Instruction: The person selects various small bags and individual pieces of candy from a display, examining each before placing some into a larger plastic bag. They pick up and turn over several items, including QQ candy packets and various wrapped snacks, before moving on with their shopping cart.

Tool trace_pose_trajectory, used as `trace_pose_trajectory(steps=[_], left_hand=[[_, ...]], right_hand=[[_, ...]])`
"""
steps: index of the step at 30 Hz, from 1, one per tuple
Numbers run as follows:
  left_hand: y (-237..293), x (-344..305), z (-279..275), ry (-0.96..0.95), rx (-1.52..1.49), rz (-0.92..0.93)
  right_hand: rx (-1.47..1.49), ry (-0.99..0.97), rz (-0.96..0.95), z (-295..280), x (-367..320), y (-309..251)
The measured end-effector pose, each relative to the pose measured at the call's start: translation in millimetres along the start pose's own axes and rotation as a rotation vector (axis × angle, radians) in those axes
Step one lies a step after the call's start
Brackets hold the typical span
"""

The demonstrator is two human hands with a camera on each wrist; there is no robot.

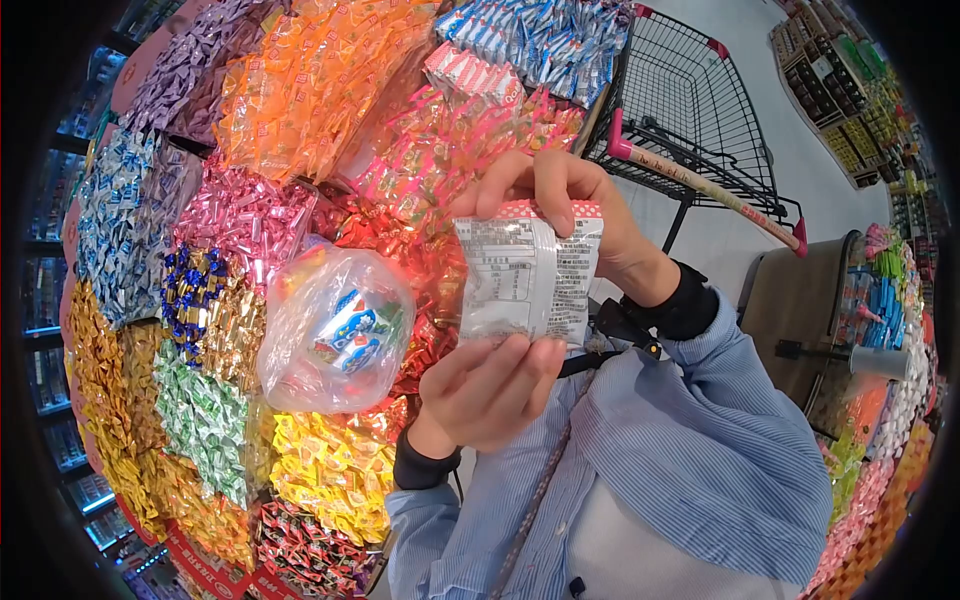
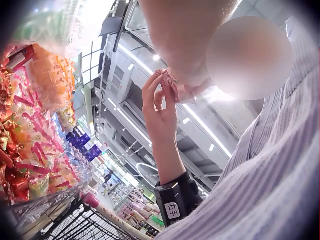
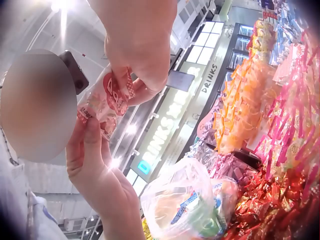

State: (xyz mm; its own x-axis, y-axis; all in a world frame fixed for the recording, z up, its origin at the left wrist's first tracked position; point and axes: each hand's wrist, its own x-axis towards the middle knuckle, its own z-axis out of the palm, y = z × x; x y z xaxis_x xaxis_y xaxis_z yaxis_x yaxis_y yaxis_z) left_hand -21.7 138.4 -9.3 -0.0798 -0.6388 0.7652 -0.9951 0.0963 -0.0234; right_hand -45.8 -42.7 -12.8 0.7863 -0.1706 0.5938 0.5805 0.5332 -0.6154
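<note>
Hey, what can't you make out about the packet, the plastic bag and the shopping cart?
- Back of the packet, head view: fine print too small to read.
- Its front, right wrist view: partly covered by the left hand and right hand.
- Some contents of the plastic bag, head view: veiled by cloudy plastic.
- Lower shopping cart, left wrist view: cut off by bottom edge.

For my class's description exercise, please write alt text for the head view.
The right hand pinches a printed packet at its top edge, the left hand holding the bottom. Nearby, a plastic bag lies on heaps of wrapped candy; a cart stands at upper right.
</note>
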Motion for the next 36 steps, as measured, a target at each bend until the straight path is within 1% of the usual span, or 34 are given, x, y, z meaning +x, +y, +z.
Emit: trace_pose_trajectory(steps=[13,16,19,20,22,23,25,26,29,32,35,36], left_hand=[[1,0,2,0.028,0.001,0.003],[-4,3,7,0.145,-0.052,-0.062],[-17,2,15,0.275,-0.227,-0.283],[-15,4,18,0.364,-0.41,-0.479],[-6,8,26,0.536,-0.779,-0.873],[-8,6,25,0.501,-0.877,-0.972],[-14,2,20,0.422,-1.071,-1.169],[-15,3,18,0.41,-1.149,-1.238],[-16,3,18,0.391,-1.175,-1.216],[-15,3,18,0.405,-1.203,-1.211],[-15,3,18,0.442,-1.187,-1.21],[-15,3,18,0.452,-1.188,-1.221]], right_hand=[[-0.017,-0.015,0.007,0,-1,0],[-0.101,-0.045,-0.048,-9,-2,4],[-0.316,0.078,0.066,-4,-3,-11],[-0.388,0.149,0.085,-6,-5,-10],[-0.415,0.242,0.226,-1,-6,-20],[-0.428,0.289,0.297,1,-6,-24],[-0.465,0.362,0.332,1,-5,-20],[-0.483,0.398,0.35,1,-6,-18],[-0.506,0.421,0.411,-3,-7,-16],[-0.509,0.429,0.394,-3,-7,-13],[-0.458,0.433,0.434,-4,-7,-11],[-0.5,0.382,0.454,2,-7,-14]])
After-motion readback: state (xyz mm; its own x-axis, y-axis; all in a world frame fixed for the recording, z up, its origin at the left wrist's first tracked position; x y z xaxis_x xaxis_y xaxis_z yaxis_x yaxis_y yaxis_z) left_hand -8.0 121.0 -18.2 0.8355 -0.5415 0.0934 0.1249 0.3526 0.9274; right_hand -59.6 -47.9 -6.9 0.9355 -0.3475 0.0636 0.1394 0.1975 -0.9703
